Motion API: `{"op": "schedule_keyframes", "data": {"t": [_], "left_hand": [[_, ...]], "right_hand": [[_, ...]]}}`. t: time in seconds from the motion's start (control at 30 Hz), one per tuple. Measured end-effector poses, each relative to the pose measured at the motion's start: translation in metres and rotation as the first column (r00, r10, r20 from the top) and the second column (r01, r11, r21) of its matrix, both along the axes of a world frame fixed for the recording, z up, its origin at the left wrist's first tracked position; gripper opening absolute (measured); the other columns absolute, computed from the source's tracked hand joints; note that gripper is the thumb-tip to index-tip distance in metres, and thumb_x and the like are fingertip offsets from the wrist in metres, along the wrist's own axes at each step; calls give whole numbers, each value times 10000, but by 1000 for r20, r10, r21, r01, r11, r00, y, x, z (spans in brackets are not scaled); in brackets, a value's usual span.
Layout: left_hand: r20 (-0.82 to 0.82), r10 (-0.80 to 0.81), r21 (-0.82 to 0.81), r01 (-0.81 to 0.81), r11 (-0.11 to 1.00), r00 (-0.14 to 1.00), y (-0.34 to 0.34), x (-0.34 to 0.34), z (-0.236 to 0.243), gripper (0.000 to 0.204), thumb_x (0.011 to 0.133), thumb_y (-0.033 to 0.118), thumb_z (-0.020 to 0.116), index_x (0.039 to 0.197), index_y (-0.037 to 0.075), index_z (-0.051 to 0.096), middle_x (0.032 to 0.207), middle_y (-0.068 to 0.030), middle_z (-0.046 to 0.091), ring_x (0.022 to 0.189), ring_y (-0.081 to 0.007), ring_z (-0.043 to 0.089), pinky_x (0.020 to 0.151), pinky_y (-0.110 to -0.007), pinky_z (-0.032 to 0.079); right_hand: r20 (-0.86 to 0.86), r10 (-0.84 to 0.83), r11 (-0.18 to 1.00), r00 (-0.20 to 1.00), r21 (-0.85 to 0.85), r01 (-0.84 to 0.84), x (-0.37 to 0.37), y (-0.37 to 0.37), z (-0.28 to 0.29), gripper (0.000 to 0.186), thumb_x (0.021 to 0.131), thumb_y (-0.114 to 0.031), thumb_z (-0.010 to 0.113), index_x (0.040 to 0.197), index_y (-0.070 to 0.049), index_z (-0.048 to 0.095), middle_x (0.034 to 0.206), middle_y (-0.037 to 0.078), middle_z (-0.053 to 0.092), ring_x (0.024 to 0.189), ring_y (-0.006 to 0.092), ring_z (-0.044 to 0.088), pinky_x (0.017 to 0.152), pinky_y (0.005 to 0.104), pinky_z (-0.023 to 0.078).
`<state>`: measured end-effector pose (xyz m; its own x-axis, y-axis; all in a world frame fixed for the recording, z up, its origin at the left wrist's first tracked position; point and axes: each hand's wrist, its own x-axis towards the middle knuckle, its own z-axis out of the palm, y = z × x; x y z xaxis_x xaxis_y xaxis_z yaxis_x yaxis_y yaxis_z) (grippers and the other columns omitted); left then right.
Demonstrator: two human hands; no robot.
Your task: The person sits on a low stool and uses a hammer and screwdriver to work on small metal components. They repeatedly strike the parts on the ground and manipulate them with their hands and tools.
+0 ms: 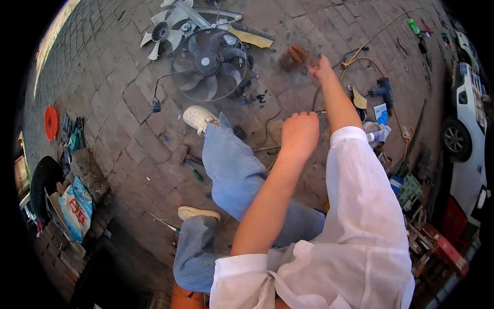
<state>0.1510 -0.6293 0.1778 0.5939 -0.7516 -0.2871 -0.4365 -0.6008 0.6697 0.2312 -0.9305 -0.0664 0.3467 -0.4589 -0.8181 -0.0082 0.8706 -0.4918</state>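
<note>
My left hand (301, 133) is closed in a fist above the paving, knuckles up. A short thin tip shows beside its knuckles; what the fingers hold is hidden. Stretched farther ahead, my right hand (321, 68) is at the right edge of a rusty brown block-like piece (294, 57). Motion smears its fingers and the block, so I cannot tell whether they grip it. Left of the block lies a round radiator fan (207, 63) in a ring frame, its cable ending in a plug (156, 105). Beyond it are a loose fan blade wheel (160, 32) and grey plastic parts.
A screwdriver (197, 175) lies by my legs. To the right are a blue-black power tool (382, 91), a yellow cord (371, 38) and a clear bottle (378, 136). An orange-red funnel (50, 123), tyre (45, 180) and printed bag (76, 210) stand left.
</note>
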Motion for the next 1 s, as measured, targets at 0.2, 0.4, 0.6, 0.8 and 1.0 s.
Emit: {"op": "schedule_keyframes", "data": {"t": [0.2,0.4,0.6,0.8,1.0], "left_hand": [[-41,-22,-7,22,1000,999,-6,1,1,228,781,190,663,915,14,608,911,-155,637,907,-321,609,773,-426,500],[-56,11,-36,-13,999,998,-4,1,0,225,781,185,658,911,7,609,910,-158,638,906,-325,609,776,-427,501],[-56,14,-9,-15,1000,998,-4,2,-3,226,790,186,660,914,4,609,916,-160,637,907,-324,608,782,-425,502],[-59,17,1,-17,1000,998,-1,3,-1,227,793,187,661,917,4,608,911,-159,638,899,-325,610,783,-424,503],[-45,11,-47,-14,999,999,-9,-1,3,210,783,179,660,892,5,615,895,-154,638,888,-320,612,775,-420,504]], "right_hand": [[-95,66,997,993,-28,-69,16,0,-7,655,947,-532,385,1263,42,373,1157,224,531,1018,329,549,837,413,513],[-134,126,991,983,-20,-130,24,12,15,845,912,-608,395,1314,130,305,1289,261,438,1159,353,476,974,432,426],[-143,241,970,960,10,-242,30,32,52,946,896,-647,382,1355,167,229,1376,285,340,1286,357,361,1069,459,310],[-215,405,899,889,-84,-430,31,29,47,886,924,-587,374,1365,163,214,1349,286,392,1227,354,444,1009,450,385],[-720,463,240,517,-460,-855,5,-33,-9,375,904,-234,487,1185,-2,576,1099,146,648,1036,281,612,887,388,470]]}}
